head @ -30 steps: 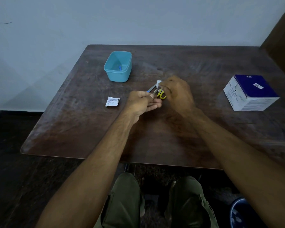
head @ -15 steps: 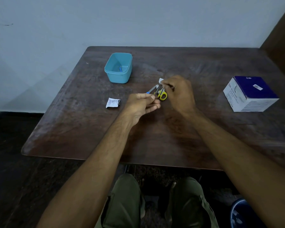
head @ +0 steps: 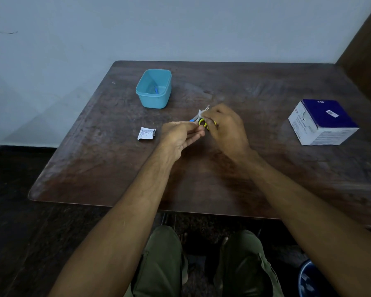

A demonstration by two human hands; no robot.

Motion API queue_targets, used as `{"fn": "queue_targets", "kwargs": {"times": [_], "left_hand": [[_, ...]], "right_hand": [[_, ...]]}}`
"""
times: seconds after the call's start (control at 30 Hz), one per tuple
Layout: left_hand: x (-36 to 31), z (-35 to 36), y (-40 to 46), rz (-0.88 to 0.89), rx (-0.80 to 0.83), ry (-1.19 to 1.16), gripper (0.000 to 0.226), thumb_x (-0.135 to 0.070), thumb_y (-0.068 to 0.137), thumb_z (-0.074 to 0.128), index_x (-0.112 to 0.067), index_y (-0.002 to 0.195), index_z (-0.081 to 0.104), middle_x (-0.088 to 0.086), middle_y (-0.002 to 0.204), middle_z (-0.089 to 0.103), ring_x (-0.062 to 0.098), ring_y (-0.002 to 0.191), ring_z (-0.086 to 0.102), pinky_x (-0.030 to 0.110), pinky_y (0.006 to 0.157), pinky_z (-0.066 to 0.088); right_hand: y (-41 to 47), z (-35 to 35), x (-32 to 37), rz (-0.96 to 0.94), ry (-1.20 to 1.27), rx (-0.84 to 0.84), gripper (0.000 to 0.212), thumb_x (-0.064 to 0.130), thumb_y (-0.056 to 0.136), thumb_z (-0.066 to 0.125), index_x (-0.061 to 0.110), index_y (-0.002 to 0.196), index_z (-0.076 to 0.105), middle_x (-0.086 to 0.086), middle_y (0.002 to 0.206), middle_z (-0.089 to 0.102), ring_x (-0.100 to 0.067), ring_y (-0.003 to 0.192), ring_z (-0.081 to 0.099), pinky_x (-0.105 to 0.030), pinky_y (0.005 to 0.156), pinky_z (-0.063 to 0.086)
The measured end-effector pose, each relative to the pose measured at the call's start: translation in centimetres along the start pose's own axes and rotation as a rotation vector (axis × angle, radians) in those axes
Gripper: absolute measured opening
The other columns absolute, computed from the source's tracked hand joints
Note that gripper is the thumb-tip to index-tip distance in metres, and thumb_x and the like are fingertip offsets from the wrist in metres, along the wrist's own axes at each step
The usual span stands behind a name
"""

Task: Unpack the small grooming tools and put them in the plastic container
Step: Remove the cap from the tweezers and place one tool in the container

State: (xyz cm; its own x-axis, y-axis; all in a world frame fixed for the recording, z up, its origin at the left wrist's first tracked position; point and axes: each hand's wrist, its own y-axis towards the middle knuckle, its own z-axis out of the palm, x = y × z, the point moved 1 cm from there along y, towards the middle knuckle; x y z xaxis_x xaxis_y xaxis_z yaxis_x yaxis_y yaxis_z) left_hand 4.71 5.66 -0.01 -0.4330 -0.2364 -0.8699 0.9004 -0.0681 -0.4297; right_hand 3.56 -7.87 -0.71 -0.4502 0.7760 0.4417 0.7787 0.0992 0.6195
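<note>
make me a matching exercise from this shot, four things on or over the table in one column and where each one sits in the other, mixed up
Things
1. plastic container
2. crumpled wrapper
3. blue and white box
4. yellow-handled scissors

Places
A. at the right side of the table
B. between the left hand and the right hand, above the table's middle
C. flat on the table just left of the left hand
D. toward the far left part of the table, open side up

Pairs: 1-D, 2-C, 3-A, 4-B
</note>
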Motion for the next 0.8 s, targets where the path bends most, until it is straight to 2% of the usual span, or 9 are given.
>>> {"fn": "queue_targets", "kwargs": {"times": [0.13, 0.27, 0.37, 0.5, 0.53, 0.6, 0.67, 0.73, 0.8], "left_hand": [[0.2, 0.1, -0.1, 0.018, -0.002, 0.022, 0.008, 0.000, 0.089, 0.061, 0.003, 0.091, 0.068, 0.011, 0.072, 0.071, 0.016, 0.061, 0.070, 0.020, 0.056, 0.056], [0.5, -0.3, 0.1, 0.001, 0.005, 0.064, 0.006, -0.003, 0.089, 0.061, -0.001, 0.088, 0.067, 0.011, 0.078, 0.073, 0.018, 0.068, 0.072, 0.020, 0.057, 0.056], [0.4, -0.3, 0.2, 0.002, 0.005, 0.059, 0.006, -0.003, 0.090, 0.061, -0.001, 0.091, 0.066, 0.011, 0.077, 0.074, 0.019, 0.069, 0.073, 0.021, 0.058, 0.056], [0.3, 0.1, 0.1, 0.023, -0.002, 0.049, 0.010, 0.000, 0.091, 0.058, 0.004, 0.095, 0.066, 0.014, 0.078, 0.072, 0.019, 0.067, 0.071, 0.024, 0.066, 0.060], [0.4, 0.1, 0.1, 0.024, -0.002, 0.053, 0.010, 0.000, 0.091, 0.058, 0.004, 0.095, 0.066, 0.014, 0.079, 0.072, 0.020, 0.069, 0.071, 0.024, 0.067, 0.060], [0.6, -0.1, 0.1, 0.023, 0.005, 0.069, 0.010, -0.001, 0.092, 0.058, 0.003, 0.095, 0.066, 0.014, 0.080, 0.072, 0.020, 0.070, 0.071, 0.023, 0.066, 0.059], [0.7, -0.3, 0.1, 0.019, 0.000, 0.079, 0.009, -0.002, 0.091, 0.059, 0.002, 0.095, 0.066, 0.014, 0.082, 0.073, 0.020, 0.071, 0.072, 0.022, 0.066, 0.059], [0.8, -0.5, 0.3, 0.020, -0.003, 0.081, 0.010, -0.002, 0.091, 0.059, 0.003, 0.097, 0.065, 0.014, 0.083, 0.073, 0.020, 0.071, 0.072, 0.022, 0.064, 0.059], [0.6, -0.5, 0.3, 0.027, -0.002, 0.083, 0.012, -0.002, 0.092, 0.058, 0.003, 0.099, 0.065, 0.013, 0.082, 0.073, 0.018, 0.069, 0.072, 0.021, 0.060, 0.057]], "right_hand": [[-0.4, 0.4, 0.2, -0.114, -0.198, 0.136, 0.018, 0.000, 0.080, 0.061, 0.003, 0.096, 0.068, -0.013, 0.091, 0.061, -0.031, 0.080, 0.057, -0.037, 0.059, 0.051], [0.4, -0.1, -1.4, -0.042, -0.275, 0.205, 0.019, -0.002, 0.086, 0.050, 0.001, 0.098, 0.065, -0.018, 0.097, 0.059, -0.035, 0.086, 0.056, -0.041, 0.071, 0.049], [0.8, -0.4, -1.9, 0.013, -0.249, 0.161, 0.018, 0.001, 0.087, 0.051, 0.001, 0.099, 0.065, -0.017, 0.096, 0.059, -0.034, 0.085, 0.056, -0.041, 0.071, 0.049], [-0.3, 0.1, -0.1, -0.083, -0.226, 0.218, 0.011, 0.005, 0.085, 0.061, 0.003, 0.095, 0.065, -0.011, 0.091, 0.059, -0.028, 0.081, 0.055, -0.034, 0.059, 0.048], [-0.5, 0.3, -0.1, -0.098, -0.223, 0.227, 0.010, 0.003, 0.084, 0.061, 0.002, 0.093, 0.065, -0.011, 0.090, 0.059, -0.028, 0.081, 0.055, -0.034, 0.060, 0.048], [0.0, 0.4, -0.6, 0.028, -0.157, 0.185, 0.009, 0.009, 0.086, 0.058, 0.005, 0.090, 0.064, -0.009, 0.088, 0.059, -0.027, 0.080, 0.054, -0.035, 0.062, 0.045], [0.5, 0.4, -1.7, 0.139, -0.152, 0.167, 0.024, 0.022, 0.091, 0.048, 0.005, 0.094, 0.065, -0.006, 0.091, 0.059, -0.023, 0.084, 0.053, -0.037, 0.067, 0.045], [0.4, 0.3, -1.8, 0.129, -0.162, 0.195, 0.026, 0.019, 0.092, 0.046, 0.002, 0.098, 0.065, -0.009, 0.096, 0.059, -0.024, 0.087, 0.054, -0.040, 0.071, 0.046], [0.0, 0.1, -0.8, 0.044, -0.154, 0.210, 0.025, 0.013, 0.090, 0.047, 0.002, 0.100, 0.066, -0.012, 0.096, 0.059, -0.028, 0.087, 0.055, -0.038, 0.067, 0.048]]}}
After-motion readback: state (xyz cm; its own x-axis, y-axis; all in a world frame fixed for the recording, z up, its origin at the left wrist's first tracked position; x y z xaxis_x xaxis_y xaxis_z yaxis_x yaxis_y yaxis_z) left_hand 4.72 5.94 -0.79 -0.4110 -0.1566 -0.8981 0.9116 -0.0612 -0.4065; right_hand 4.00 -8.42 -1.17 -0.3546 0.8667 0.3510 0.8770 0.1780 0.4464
